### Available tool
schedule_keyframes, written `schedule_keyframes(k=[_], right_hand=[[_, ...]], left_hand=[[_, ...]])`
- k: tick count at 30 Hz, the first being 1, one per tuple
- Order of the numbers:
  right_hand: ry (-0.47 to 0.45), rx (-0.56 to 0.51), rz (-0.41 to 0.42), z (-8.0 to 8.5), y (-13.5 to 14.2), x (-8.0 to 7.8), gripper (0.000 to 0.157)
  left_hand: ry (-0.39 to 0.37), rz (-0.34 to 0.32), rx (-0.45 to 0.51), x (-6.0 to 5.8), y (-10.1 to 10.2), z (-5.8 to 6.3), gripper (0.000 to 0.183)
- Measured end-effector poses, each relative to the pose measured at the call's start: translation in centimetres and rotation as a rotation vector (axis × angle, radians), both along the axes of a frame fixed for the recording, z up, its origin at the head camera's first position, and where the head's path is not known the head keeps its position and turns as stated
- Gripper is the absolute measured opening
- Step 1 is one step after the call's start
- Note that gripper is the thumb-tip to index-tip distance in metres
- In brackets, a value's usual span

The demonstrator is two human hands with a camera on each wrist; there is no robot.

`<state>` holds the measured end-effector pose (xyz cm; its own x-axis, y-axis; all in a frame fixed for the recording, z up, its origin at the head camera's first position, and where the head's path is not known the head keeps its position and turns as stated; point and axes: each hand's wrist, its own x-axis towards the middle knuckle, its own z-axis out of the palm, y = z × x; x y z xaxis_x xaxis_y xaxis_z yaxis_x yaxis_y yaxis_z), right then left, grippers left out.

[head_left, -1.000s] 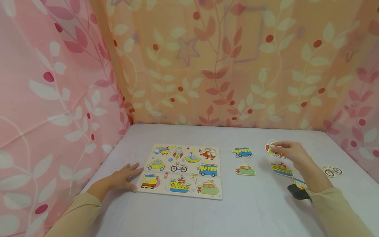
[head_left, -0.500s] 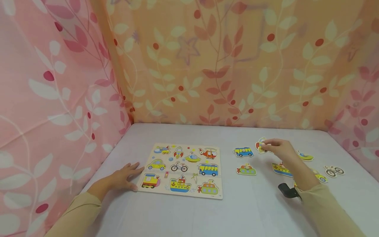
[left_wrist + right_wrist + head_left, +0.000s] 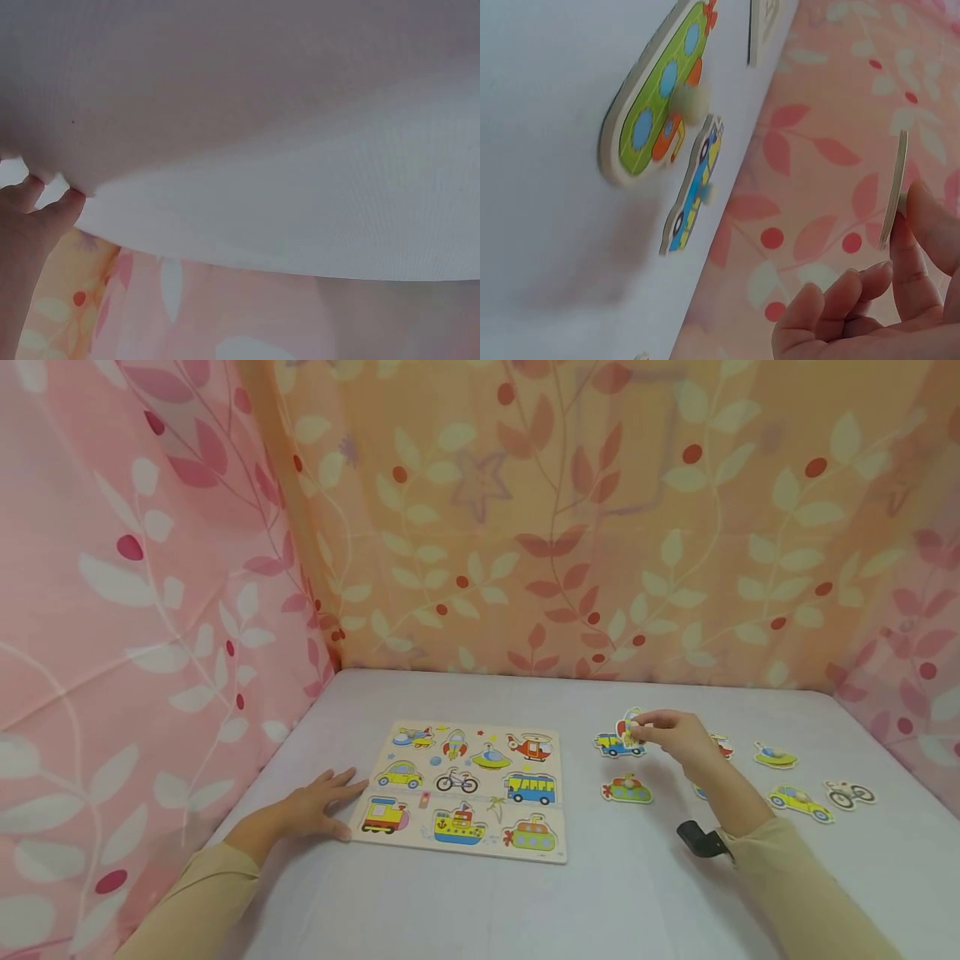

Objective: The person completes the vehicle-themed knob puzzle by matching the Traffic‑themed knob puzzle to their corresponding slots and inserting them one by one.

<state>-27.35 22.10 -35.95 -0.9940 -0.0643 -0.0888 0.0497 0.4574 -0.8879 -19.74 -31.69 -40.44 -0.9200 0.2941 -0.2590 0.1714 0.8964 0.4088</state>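
Note:
My right hand point(image 3: 678, 739) pinches the small knob of a rocket puzzle piece point(image 3: 626, 725) between thumb and finger. The rocket overlaps the bus piece point(image 3: 615, 748) in the head view; the right wrist view shows it edge-on, raised off the table. Below the bus lies a green submarine piece point(image 3: 627, 790), its knob upward. My left hand point(image 3: 311, 807) rests with spread fingers at the left side of the wooden puzzle board point(image 3: 491, 785), thumb by its lower left corner. In the left wrist view only some fingers point(image 3: 60, 214) show, at the frame's edge.
Right of the board lie a saucer piece point(image 3: 774, 755), a car piece point(image 3: 799, 802) and a bicycle piece point(image 3: 850, 794). My right arm partly hides a helicopter piece point(image 3: 722, 744) and another piece. Floral curtains point(image 3: 480, 527) border the white table point(image 3: 450, 910).
My right hand has carried the rocket piece left, from over the helicopter piece to over the bus piece. The left hand has stayed in place.

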Motion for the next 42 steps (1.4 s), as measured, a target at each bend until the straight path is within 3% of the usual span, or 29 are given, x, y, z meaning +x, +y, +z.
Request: schedule_keyframes(k=[8, 22, 42], right_hand=[[-0.037, -0.009, 0.001, -0.3, -2.5, -0.5, 0.044], [0.013, -0.047, 0.046, -0.7, -6.0, -0.9, 0.033], [-0.072, -0.11, 0.033, -1.1, -10.9, -1.5, 0.029]], left_hand=[[0.012, 0.004, -0.005, -0.1, -0.1, -0.3, 0.088], [-0.003, 0.018, 0.006, -0.1, -0.2, -0.5, 0.087], [-0.018, 0.035, -0.023, -0.5, -0.3, -1.0, 0.087]])
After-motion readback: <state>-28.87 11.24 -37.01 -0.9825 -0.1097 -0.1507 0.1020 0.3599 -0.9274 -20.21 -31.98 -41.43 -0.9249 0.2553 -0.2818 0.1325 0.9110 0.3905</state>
